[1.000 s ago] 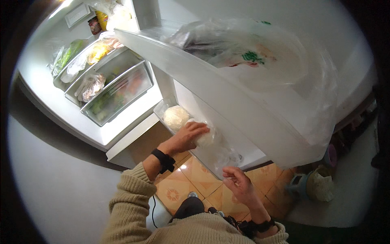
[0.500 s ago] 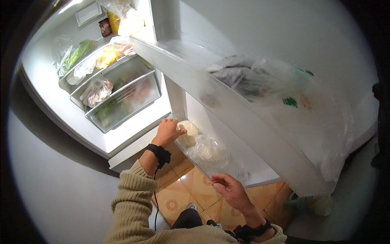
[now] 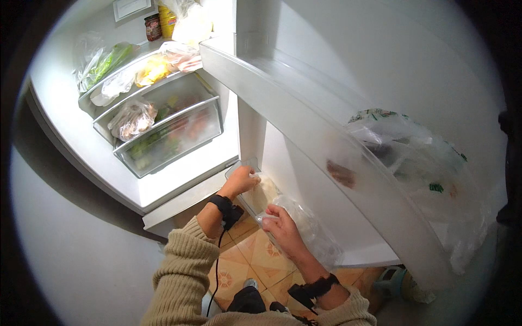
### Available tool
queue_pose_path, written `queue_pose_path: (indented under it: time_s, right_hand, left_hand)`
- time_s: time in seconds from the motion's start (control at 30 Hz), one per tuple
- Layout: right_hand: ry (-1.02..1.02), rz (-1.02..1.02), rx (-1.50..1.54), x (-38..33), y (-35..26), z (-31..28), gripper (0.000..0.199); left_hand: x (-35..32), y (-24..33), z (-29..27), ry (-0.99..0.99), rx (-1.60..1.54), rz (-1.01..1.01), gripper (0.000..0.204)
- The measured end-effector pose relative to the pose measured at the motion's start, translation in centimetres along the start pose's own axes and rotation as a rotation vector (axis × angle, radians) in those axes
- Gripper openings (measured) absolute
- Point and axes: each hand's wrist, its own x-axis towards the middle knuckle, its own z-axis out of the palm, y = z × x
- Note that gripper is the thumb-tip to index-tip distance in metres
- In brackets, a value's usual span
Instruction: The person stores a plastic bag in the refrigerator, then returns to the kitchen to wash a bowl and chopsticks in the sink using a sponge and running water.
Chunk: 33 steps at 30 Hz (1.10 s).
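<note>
In the lower bin of the open fridge door [image 3: 247, 202] sit two bags: one with pale cream contents [image 3: 266, 190], and a clear plastic bag [image 3: 302, 217] with a whitish lump inside. My left hand [image 3: 239, 182] reaches to the inner end of the bin, fingers bent and closed beside the cream bag; what they grip is hidden. My right hand [image 3: 285, 231] is closed in a pinch at the bin's front rim, by the clear bag. Shiny clear plastic shows at its fingertips, but I cannot tell whether it is bag or rim.
Drawers [image 3: 174, 136] of bagged vegetables fill the lit fridge at left, below a jar [image 3: 153, 27]. The upper door shelf [image 3: 304, 103] juts across the right, holding a large plastic bag [image 3: 418, 157]. Under the door lies a tiled floor [image 3: 244, 261], with a blue-green container [image 3: 394, 282].
My right hand has moved up and left to the bin's rim, its fingers closing. My left hand has shifted slightly right and down. The view has moved, shifting the fridge in the picture.
</note>
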Motion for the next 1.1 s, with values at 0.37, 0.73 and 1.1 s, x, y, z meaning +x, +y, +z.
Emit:
queue_pose_path:
  time_s: [0.37,0.73,1.1]
  right_hand:
    - [0.355,-0.225,-0.867,5.3,-0.8,2.6,0.063]
    - [0.428,-0.200,-1.156,5.0,0.3,1.7,0.060]
    - [0.378,-0.214,-1.175,4.7,-0.2,1.0,0.059]
  left_hand:
    - [-1.7,2.2,-1.5,-0.245,-0.904,-0.231,0.032]
    - [-0.9,-0.7,-1.8,0.077,0.474,0.339,0.012]
    - [4.7,-6.6,3.7,-0.208,0.625,0.088,0.047]
